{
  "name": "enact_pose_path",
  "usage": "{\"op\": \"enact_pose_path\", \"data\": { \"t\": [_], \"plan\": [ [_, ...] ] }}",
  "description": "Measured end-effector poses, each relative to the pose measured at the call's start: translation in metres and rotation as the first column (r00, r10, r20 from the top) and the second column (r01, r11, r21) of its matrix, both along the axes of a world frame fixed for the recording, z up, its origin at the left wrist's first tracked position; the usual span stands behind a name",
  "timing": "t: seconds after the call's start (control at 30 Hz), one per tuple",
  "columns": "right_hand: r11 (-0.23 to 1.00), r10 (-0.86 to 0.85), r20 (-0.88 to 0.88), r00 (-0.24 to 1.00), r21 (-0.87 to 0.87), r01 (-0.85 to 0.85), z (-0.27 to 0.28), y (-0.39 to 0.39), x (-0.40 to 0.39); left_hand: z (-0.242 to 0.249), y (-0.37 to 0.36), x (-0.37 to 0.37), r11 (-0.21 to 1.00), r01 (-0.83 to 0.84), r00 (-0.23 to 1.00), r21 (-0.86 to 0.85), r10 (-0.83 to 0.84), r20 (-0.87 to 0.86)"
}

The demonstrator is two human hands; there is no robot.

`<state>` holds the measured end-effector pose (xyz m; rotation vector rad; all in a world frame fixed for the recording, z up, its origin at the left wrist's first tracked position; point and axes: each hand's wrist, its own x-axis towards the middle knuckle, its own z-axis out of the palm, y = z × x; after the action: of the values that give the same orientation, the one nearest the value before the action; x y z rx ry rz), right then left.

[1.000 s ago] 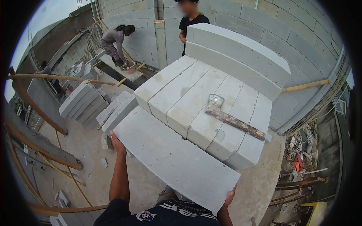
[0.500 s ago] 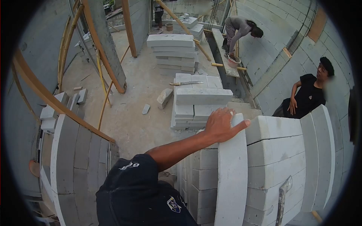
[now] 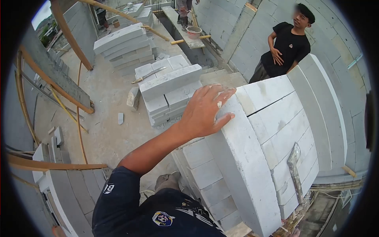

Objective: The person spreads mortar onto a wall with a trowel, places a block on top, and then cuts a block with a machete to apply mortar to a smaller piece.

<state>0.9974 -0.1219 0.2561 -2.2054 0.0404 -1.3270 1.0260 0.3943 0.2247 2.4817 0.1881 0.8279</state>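
Note:
My left hand [image 3: 207, 110] lies over the far end of a long grey lightweight concrete block [image 3: 244, 166], fingers wrapped on its edge. The block stands on its narrow side, leaning against a big stack of the same blocks [image 3: 276, 118]. A rusty hatchet [image 3: 295, 173] lies on top of that stack, to the right of the block. Only a sliver of what may be my right hand [image 3: 294, 233] shows at the bottom edge near the block's near end; its grip is hidden.
A person in a black shirt [image 3: 286, 47] stands behind the stack by the block wall. Lower block stacks [image 3: 169, 93] [image 3: 122, 43] sit on the concrete floor, one with a saw [image 3: 148, 74] on it. Bamboo poles [image 3: 71, 35] lean at left. Another person works by a bucket [image 3: 193, 31].
The block has gone from flat in both hands to standing on edge against the stack. My view swung left and then back toward the stack; my left hand stays on the block's end.

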Motion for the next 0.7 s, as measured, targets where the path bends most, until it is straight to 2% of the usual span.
{"op": "enact_pose_path", "data": {
  "t": [0.03,0.07,0.1,0.13,0.17,0.2,0.23,0.27,0.3,0.33,0.4,0.47,0.53,0.57,0.63,0.7],
  "plan": [
    [0.999,0.038,-0.066,0.997,0.011,-0.037,-0.003,-0.005,-0.007,0.011,-0.005,0.002,0.990,0.088,0.996,0.110,-0.091,0.025],
    [0.992,0.117,-0.180,0.977,0.063,-0.107,-0.007,-0.007,-0.012,0.018,-0.010,0.009,0.978,0.176,0.984,0.108,-0.178,0.010],
    [0.985,0.166,-0.301,0.939,0.090,-0.146,-0.013,-0.002,-0.017,0.025,-0.013,0.019,0.945,0.267,0.964,0.188,-0.263,-0.049],
    [0.938,0.226,-0.455,0.861,-0.136,-0.318,-0.012,0.003,-0.013,0.027,-0.016,0.029,0.899,0.349,0.937,0.266,-0.332,-0.107],
    [0.884,0.183,-0.533,0.826,-0.278,-0.375,-0.011,0.020,-0.006,0.020,-0.019,0.039,0.876,0.405,0.914,0.263,-0.387,-0.118],
    [0.799,0.139,-0.604,0.785,-0.400,-0.449,-0.010,0.034,0.000,0.009,-0.019,0.050,0.881,0.360,0.930,0.306,-0.315,-0.188],
    [0.814,0.114,-0.603,0.789,-0.399,-0.422,-0.006,0.039,0.003,0.004,-0.021,0.058,0.885,0.303,0.943,0.355,-0.225,-0.244],
    [0.793,0.144,-0.642,0.753,-0.381,-0.476,-0.004,0.044,0.006,0.005,-0.021,0.061,0.874,0.325,0.937,0.361,-0.248,-0.245],
    [0.768,0.176,-0.683,0.709,-0.355,-0.533,-0.002,0.047,0.004,0.007,-0.022,0.060,0.854,0.353,0.919,0.382,-0.238,-0.315],
    [0.775,0.172,-0.690,0.703,-0.346,-0.529,-0.001,0.047,0.002,0.006,-0.023,0.056,0.838,0.373,0.896,0.397,-0.215,-0.389],
    [0.691,0.155,-0.748,0.646,-0.385,-0.612,0.003,0.048,0.001,0.006,-0.022,0.050,0.815,0.407,0.874,0.412,-0.216,-0.436],
    [0.681,0.133,-0.769,0.626,-0.388,-0.621,0.005,0.052,-0.005,0.013,-0.018,0.045,0.793,0.425,0.861,0.437,-0.205,-0.466],
    [0.671,0.103,-0.788,0.607,-0.395,-0.628,0.007,0.053,-0.016,0.025,-0.015,0.031,0.731,0.524,0.823,0.438,-0.302,-0.481],
    [0.654,0.065,-0.820,0.568,-0.395,-0.645,0.008,0.054,-0.021,0.029,-0.013,0.024,0.729,0.520,0.825,0.444,-0.295,-0.481],
    [0.644,0.028,-0.852,0.524,-0.385,-0.661,0.006,0.059,-0.028,0.036,-0.007,0.013,0.650,0.669,0.710,0.360,-0.415,-0.569],
    [0.626,-0.072,-0.852,0.519,-0.444,-0.642,0.006,0.062,-0.036,0.037,-0.008,0.012,0.625,0.672,0.701,0.396,-0.366,-0.612]
  ]
}}
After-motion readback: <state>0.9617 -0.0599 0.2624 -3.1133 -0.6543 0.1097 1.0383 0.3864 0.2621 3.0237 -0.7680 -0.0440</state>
